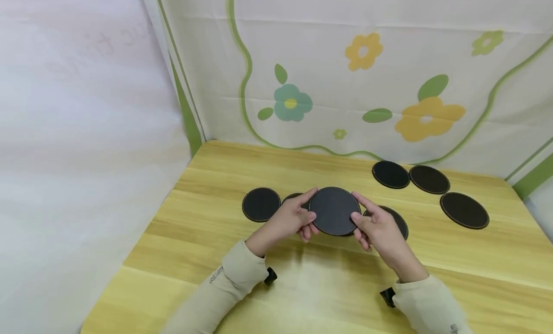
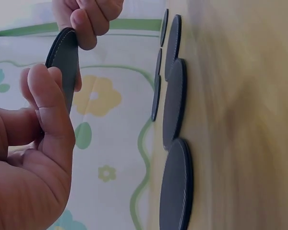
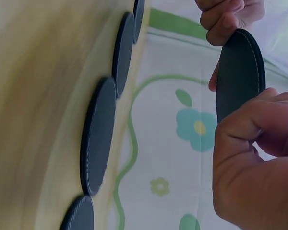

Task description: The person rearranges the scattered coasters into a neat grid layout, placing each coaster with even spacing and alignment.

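A round black coaster (image 1: 334, 211) with pale stitching round its edge is held up above the table between both hands. On its left side my left hand (image 1: 295, 216) pinches the rim with thumb and fingers. The right hand (image 1: 380, 228) grips the opposite rim the same way. Both wrist views show the coaster (image 2: 67, 62) raised clear of the tabletop, seen nearly edge-on. Below it lies a row of similar coasters, with one coaster (image 1: 261, 204) at the left and another (image 1: 395, 221) partly behind the right hand. The held coaster and hands hide part of this row.
Toward the back right of the wooden table (image 1: 181, 228) lie three more dark coasters, one (image 1: 390, 174) at the left, one (image 1: 429, 179) beside it and one (image 1: 464, 210) nearer. A flower-printed white cloth (image 1: 319, 46) hangs behind the table; a white sheet (image 1: 78, 156) hangs to its left.
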Available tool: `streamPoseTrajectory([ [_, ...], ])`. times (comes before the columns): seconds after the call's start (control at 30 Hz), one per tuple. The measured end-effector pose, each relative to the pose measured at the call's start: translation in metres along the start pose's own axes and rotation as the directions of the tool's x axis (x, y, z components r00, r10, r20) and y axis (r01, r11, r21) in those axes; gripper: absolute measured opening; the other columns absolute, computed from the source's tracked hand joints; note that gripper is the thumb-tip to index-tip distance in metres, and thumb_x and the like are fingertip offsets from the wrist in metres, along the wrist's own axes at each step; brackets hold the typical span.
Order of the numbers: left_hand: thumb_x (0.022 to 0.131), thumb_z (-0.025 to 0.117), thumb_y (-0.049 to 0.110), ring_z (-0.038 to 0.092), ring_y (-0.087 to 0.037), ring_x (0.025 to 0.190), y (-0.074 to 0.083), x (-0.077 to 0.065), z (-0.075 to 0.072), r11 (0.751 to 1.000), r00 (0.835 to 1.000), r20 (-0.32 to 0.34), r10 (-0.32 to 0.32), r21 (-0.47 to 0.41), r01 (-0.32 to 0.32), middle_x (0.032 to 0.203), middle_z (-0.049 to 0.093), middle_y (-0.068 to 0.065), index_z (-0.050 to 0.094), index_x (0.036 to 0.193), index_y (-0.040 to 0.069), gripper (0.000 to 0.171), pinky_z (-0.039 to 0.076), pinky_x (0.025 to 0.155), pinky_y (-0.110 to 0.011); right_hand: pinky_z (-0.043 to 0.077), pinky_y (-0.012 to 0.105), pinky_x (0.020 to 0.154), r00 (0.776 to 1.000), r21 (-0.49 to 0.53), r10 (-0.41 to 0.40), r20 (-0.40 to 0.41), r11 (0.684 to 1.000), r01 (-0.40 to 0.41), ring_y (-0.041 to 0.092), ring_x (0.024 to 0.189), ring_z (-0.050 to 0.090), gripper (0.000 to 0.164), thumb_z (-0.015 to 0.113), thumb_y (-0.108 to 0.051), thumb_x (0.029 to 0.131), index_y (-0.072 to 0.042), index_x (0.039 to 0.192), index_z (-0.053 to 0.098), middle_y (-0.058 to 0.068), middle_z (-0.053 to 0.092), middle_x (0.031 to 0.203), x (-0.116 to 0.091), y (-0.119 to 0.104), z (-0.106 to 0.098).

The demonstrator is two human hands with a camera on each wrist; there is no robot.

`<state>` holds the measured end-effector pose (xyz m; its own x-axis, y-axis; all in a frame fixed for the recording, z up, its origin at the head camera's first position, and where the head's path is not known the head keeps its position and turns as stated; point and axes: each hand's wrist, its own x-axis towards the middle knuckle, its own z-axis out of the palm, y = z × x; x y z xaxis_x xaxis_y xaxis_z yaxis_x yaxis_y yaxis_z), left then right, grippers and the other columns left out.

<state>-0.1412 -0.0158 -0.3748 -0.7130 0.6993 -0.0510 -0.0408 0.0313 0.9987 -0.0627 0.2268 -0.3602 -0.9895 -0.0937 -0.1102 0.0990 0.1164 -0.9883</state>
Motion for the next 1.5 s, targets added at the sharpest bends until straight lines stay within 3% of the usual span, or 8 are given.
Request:
streamPoseTrajectory([
  [0.2,0.104,0.053,0.000,0.062,-0.017,0.051,-0.007,-0.021,-0.017,0.999,0.999,-0.023,-0.025,0.039,0.026,0.079,0.070,-0.026,0.023,0.162,0.015,0.067,0.058,0.053,-0.035,0.045,0.031,0.042,0.999,-0.033,0.036,0.032,0.999,-0.035,0.016,0.044,0.050,0.061,0.052,-0.011,0.107,-0.015,0.162,0.026,0.021,0.058,0.065,0.004,0.003,0.027],
  [0.4,0.102,0.054,-0.002,0.060,-0.017,0.047,-0.014,-0.044,-0.034,0.992,0.992,-0.065,-0.110,0.055,0.113,0.073,0.071,-0.020,0.023,0.162,0.014,0.069,0.057,0.051,-0.034,0.048,0.029,0.045,0.991,-0.028,0.049,0.127,0.999,-0.046,0.017,0.048,0.053,0.066,0.050,-0.004,0.106,-0.012,0.163,0.017,0.025,0.058,0.069,0.008,0.008,0.053],
  [0.6,0.101,0.055,-0.001,0.059,-0.017,0.048,-0.020,-0.071,-0.056,0.979,0.978,-0.082,-0.192,0.052,0.197,0.069,0.069,-0.018,0.024,0.162,0.012,0.070,0.055,0.050,-0.031,0.051,0.030,0.048,0.975,-0.037,0.084,0.204,0.996,-0.078,0.018,0.050,0.056,0.071,0.050,0.001,0.105,-0.008,0.163,0.010,0.020,0.060,0.070,0.011,0.009,0.086],
  [0.8,0.101,0.055,-0.002,0.060,-0.019,0.048,-0.023,-0.095,-0.073,0.955,0.961,-0.088,-0.261,0.122,0.271,0.068,0.068,-0.018,0.024,0.162,0.009,0.069,0.057,0.051,-0.034,0.052,0.030,0.050,0.956,-0.055,0.142,0.257,0.990,-0.132,0.017,0.051,0.057,0.073,0.048,0.003,0.104,-0.005,0.163,0.007,0.011,0.060,0.069,0.014,0.012,0.117],
  [1.03,0.102,0.054,-0.002,0.059,-0.018,0.047,-0.027,-0.109,-0.082,0.915,0.939,-0.096,-0.329,0.213,0.342,0.065,0.066,-0.015,0.022,0.161,0.003,0.068,0.057,0.050,-0.035,0.051,0.030,0.047,0.928,-0.140,0.187,0.323,0.979,-0.148,0.016,0.048,0.055,0.075,0.051,0.001,0.104,-0.001,0.162,0.004,0.012,0.060,0.068,0.023,0.011,0.136],
  [1.3,0.101,0.054,-0.005,0.057,-0.017,0.045,-0.031,-0.123,-0.090,0.873,0.909,-0.162,-0.384,0.258,0.414,0.064,0.064,-0.015,0.025,0.160,0.001,0.066,0.055,0.047,-0.033,0.051,0.032,0.042,0.886,-0.291,0.230,0.404,0.950,-0.114,0.017,0.044,0.055,0.093,0.066,-0.002,0.096,0.005,0.159,-0.002,0.012,0.061,0.060,0.029,0.016,0.155],
  [1.5,0.102,0.054,-0.003,0.057,-0.017,0.044,-0.035,-0.124,-0.093,0.832,0.895,-0.202,-0.397,0.333,0.444,0.063,0.064,-0.015,0.026,0.159,0.001,0.064,0.054,0.046,-0.033,0.052,0.034,0.041,0.879,-0.388,0.259,0.400,0.917,-0.094,0.018,0.042,0.056,0.098,0.072,0.002,0.091,0.005,0.160,0.001,0.012,0.061,0.056,0.037,0.022,0.167],
])
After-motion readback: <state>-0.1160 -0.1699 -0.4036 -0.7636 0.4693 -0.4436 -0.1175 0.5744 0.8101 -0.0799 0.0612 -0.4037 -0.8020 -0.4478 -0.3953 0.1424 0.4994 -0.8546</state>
